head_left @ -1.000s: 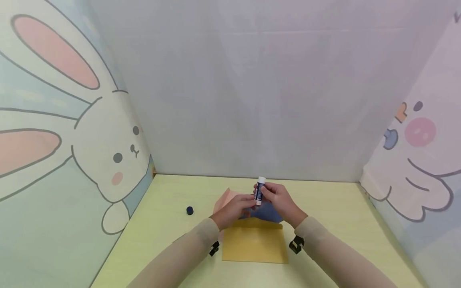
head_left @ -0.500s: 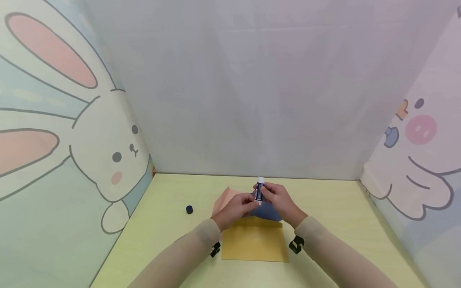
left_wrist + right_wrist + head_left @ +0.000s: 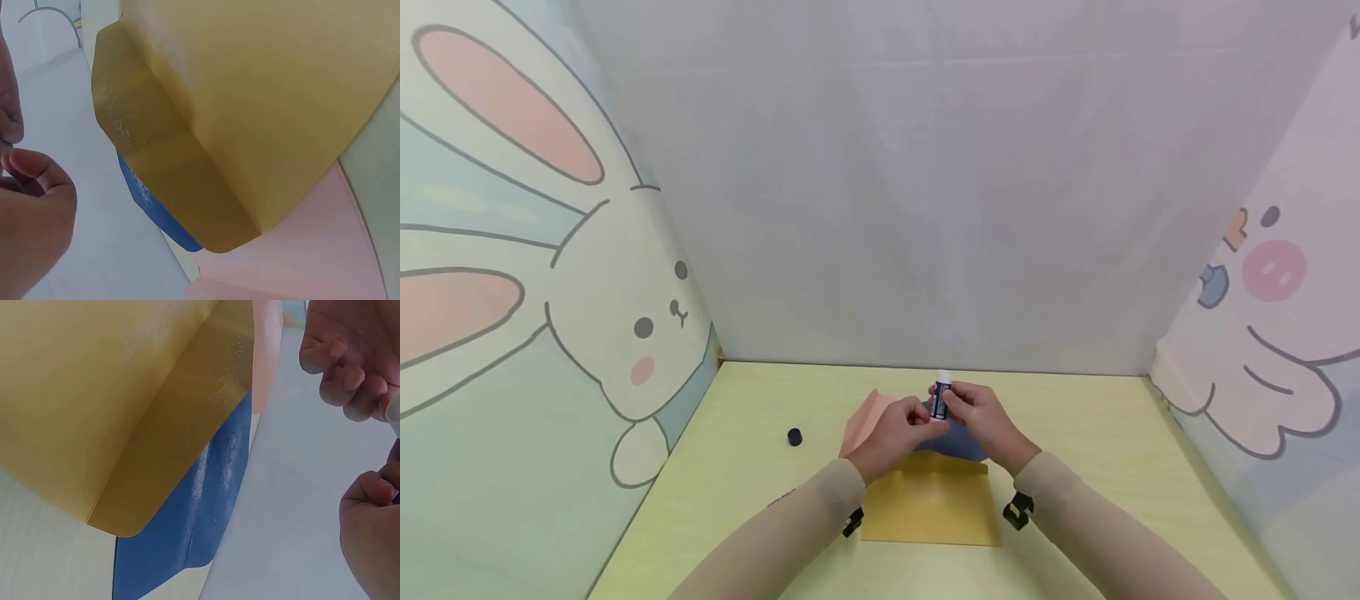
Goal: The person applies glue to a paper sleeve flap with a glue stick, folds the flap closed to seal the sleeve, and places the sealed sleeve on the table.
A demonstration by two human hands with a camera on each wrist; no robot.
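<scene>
My right hand (image 3: 988,417) grips a glue stick (image 3: 941,397), dark blue with white ends, held upright above the table. At its white lower end, the thumb and fingers of my left hand (image 3: 891,437) pinch the base, which shows partly in the right wrist view as a white end (image 3: 394,412). Below both hands lies a golden-yellow envelope (image 3: 932,508), its flap opened away from me. White glue smears mark the flap (image 3: 134,119). Beneath it a blue envelope (image 3: 219,481) sticks out, also smeared white. A pink envelope (image 3: 312,244) lies partly hidden under the yellow one.
The dark glue cap (image 3: 794,437) stands on the pale yellow table (image 3: 1075,433), left of the envelopes. A thin object (image 3: 781,497) shows beside my left sleeve, mostly covered. A white wall (image 3: 925,208) closes the back, with cartoon-printed side walls.
My left hand has turned at the base of the glue stick, its thumb now reaching further right across the lower end. The right hand and envelopes stay in place.
</scene>
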